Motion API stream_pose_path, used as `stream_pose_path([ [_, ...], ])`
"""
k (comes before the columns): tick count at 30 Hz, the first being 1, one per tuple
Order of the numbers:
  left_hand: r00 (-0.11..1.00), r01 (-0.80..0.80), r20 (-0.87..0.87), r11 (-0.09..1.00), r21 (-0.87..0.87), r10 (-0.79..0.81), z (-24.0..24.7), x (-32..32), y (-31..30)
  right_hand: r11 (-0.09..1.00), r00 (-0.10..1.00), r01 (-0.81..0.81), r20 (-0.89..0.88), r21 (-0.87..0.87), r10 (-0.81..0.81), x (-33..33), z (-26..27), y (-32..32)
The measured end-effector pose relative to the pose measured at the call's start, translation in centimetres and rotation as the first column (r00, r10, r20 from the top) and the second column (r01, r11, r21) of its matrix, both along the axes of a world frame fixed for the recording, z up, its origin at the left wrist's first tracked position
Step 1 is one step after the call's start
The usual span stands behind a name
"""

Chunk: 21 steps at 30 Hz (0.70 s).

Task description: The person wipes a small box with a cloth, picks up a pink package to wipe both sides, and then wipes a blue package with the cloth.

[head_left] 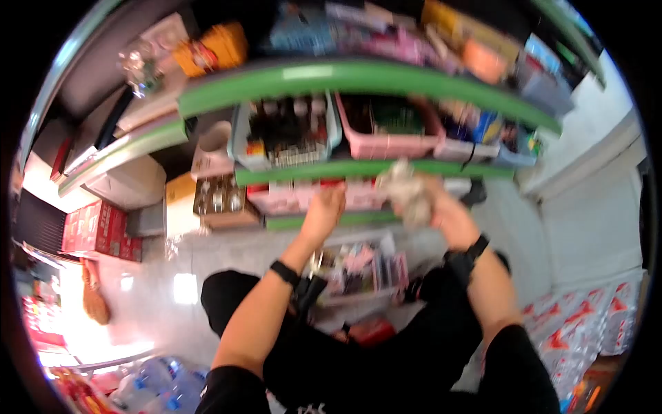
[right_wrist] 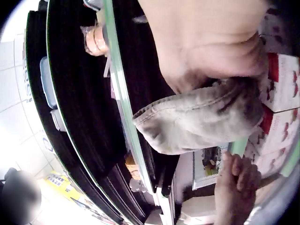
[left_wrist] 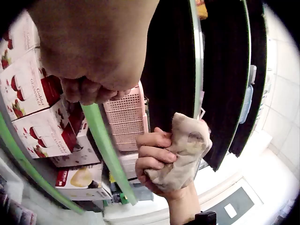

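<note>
My right hand (head_left: pixel 441 207) grips a crumpled, stained greyish-white cloth (head_left: pixel 407 196), raised in front of the shelf. In the left wrist view the fingers (left_wrist: pixel 154 152) of that hand wrap round the cloth, and part of it stands up above them. A stitched edge of the cloth (right_wrist: pixel 187 122) shows in the right wrist view. My left hand (head_left: pixel 325 207) is held a little to the left, before the lower shelf, its fingers (left_wrist: pixel 89 90) curled in with nothing visible in them. Behind the hands runs the green edge (head_left: pixel 358 171) of that shelf.
A pink basket (head_left: pixel 389 145) and a pale blue basket (head_left: pixel 238 148) of small goods stand on the shelf. Goblet glassware boxes (left_wrist: pixel 28 86) sit below. On the floor between the legs is a bin (head_left: pixel 358 269) of packets. Wrapped packs (head_left: pixel 572 331) lie at right.
</note>
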<state>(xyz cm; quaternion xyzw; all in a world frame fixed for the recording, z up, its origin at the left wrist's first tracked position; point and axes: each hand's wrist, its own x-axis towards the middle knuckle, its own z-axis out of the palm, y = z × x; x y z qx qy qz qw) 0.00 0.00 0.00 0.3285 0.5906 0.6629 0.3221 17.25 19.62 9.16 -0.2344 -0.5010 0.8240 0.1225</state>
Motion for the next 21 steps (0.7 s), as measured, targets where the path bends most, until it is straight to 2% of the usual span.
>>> stream_pose_path([
  [1, 0.987, -0.018, -0.160, 0.977, -0.214, -0.016, 3.2, 0.5, -2.6, 0.993, 0.999, 0.000, 0.037, -0.121, 0.004, 1.1, 0.9, -1.2],
  [2, 0.998, -0.018, -0.057, 0.961, -0.275, 0.003, 5.9, 1.1, -4.1, 0.971, 0.997, 0.013, 0.077, -0.240, 0.006, 2.2, 1.8, -2.3],
  [3, 0.980, -0.063, -0.198, 0.972, -0.226, 0.018, 0.4, -3.0, 2.0, 0.977, 0.995, 0.013, -0.094, -0.213, -0.034, -0.2, -3.5, 3.2],
  [5, 0.985, -0.055, -0.174, 0.932, -0.359, -0.008, -2.3, -1.3, 0.0, 0.947, 1.000, 0.027, 0.019, -0.320, -0.022, 1.1, -3.7, 1.9],
  [6, 0.981, -0.053, -0.190, 0.914, -0.402, -0.026, -5.3, 0.4, 0.2, 0.944, 0.999, 0.032, 0.038, -0.328, -0.020, 2.8, -3.3, 2.3],
  [8, 0.937, -0.073, -0.331, 0.868, -0.491, -0.109, -7.9, 0.2, -0.4, 0.944, 0.998, 0.056, -0.005, -0.325, -0.061, 2.4, -3.0, 2.2],
  [9, 0.913, -0.078, -0.381, 0.852, -0.518, -0.148, -9.3, 1.1, 0.0, 0.945, 0.996, 0.083, 0.008, -0.316, -0.085, 2.9, -1.1, 2.2],
  [11, 0.851, -0.023, -0.428, 0.791, -0.611, -0.306, -12.0, 1.0, -0.4, 0.930, 0.997, 0.017, -0.059, -0.366, -0.042, 3.0, -0.6, 2.2],
  [13, 0.775, 0.056, -0.430, 0.728, -0.683, -0.463, -14.7, 1.3, -0.2, 0.915, 0.996, 0.079, 0.002, -0.395, -0.085, 3.7, 0.5, 1.4],
  [15, 0.652, 0.086, -0.422, 0.614, -0.784, -0.630, -16.6, 1.9, -1.1, 0.895, 0.984, 0.177, 0.077, -0.408, -0.160, 4.3, 2.0, 0.4],
  [17, 0.504, 0.074, -0.411, 0.512, -0.856, -0.760, -19.8, 0.7, -1.8, 0.896, 0.999, 0.047, 0.006, -0.441, -0.049, 5.2, 1.1, 1.3],
  [18, 0.497, 0.091, -0.313, 0.407, -0.909, -0.810, -21.3, 0.5, -2.1, 0.892, 0.997, 0.025, -0.056, -0.450, -0.056, 5.9, 0.7, 1.4],
  [20, 0.494, 0.063, -0.269, 0.343, -0.937, -0.826, -23.0, 0.0, -2.5, 0.893, 0.977, -0.024, -0.199, -0.449, -0.074, 6.0, 0.3, 1.9],
  [21, 0.494, 0.053, -0.246, 0.311, -0.949, -0.834, -23.8, -0.1, -2.8, 0.929, 0.973, -0.035, -0.224, -0.369, -0.053, 6.2, 0.0, 1.9],
])
